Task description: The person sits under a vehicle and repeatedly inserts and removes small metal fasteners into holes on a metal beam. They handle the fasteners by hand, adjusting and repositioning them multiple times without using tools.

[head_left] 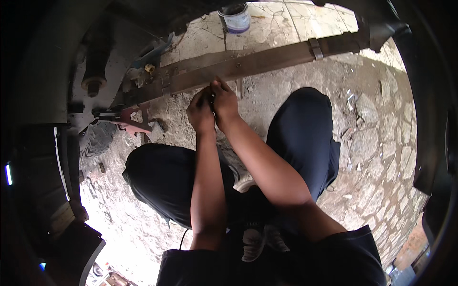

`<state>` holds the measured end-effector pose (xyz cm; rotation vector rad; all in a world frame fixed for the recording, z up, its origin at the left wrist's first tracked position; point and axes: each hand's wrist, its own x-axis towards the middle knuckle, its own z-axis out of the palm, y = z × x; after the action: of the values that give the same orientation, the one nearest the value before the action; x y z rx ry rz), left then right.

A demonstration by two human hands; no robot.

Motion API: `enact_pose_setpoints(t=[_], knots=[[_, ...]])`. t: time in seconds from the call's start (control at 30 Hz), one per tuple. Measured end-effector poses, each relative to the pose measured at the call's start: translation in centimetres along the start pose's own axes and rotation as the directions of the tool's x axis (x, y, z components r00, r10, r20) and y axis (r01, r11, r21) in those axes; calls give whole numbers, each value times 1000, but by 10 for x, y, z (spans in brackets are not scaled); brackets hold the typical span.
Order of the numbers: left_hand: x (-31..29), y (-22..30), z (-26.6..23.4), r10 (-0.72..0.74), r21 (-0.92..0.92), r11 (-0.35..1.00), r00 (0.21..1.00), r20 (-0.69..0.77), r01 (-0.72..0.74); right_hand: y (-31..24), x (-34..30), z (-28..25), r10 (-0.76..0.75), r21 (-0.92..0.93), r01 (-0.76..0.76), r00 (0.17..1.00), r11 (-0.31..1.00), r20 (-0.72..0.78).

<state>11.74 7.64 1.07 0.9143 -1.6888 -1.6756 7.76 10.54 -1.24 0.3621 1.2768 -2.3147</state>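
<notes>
My left hand (201, 113) and my right hand (225, 102) are close together in front of me, fingers curled in and thumbs side by side. Whatever they pinch between them, if anything, is too small or too hidden to make out. Just beyond the fingertips runs a long brown metal leaf spring (267, 62), slanting from lower left to upper right. A metal clip (315, 49) wraps it on the right, and another clip (166, 86) on the left. Whether my fingertips touch the spring, I cannot tell.
Dark vehicle parts surround me. A dark cylindrical part (97, 71) hangs at the upper left, above a reddish metal stand (135, 123). A paint-stained bucket (235, 20) stands on pale tiles beyond the spring. My bent knees flank my arms over rough stony ground (372, 143).
</notes>
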Motion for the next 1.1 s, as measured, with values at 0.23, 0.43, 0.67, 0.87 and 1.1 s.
enact_pose_setpoints(t=[0.23, 0.43, 0.67, 0.87, 1.1], knots=[[-9, -16, -14, 139, 424, 893, 988, 66, -154, -46, -8, -23, 148, -92, -140, 985, 986, 88], [-33, -55, 19, 5, 158, 987, 985, 175, -33, -53, 3, -72, 99, -317, -89, 995, 944, 14], [-45, -43, 41, -197, -145, 963, 962, 191, 226, -64, -10, -82, -31, -637, 122, 988, 762, 153], [-37, -59, 35, -468, -422, 782, 879, 88, 459, -62, -26, -74, -246, -817, 466, 882, 339, 401], [-48, -43, 50, -447, -333, 827, 889, 102, 454, -55, 1, -92, -262, -750, 438, 899, 496, 352]])
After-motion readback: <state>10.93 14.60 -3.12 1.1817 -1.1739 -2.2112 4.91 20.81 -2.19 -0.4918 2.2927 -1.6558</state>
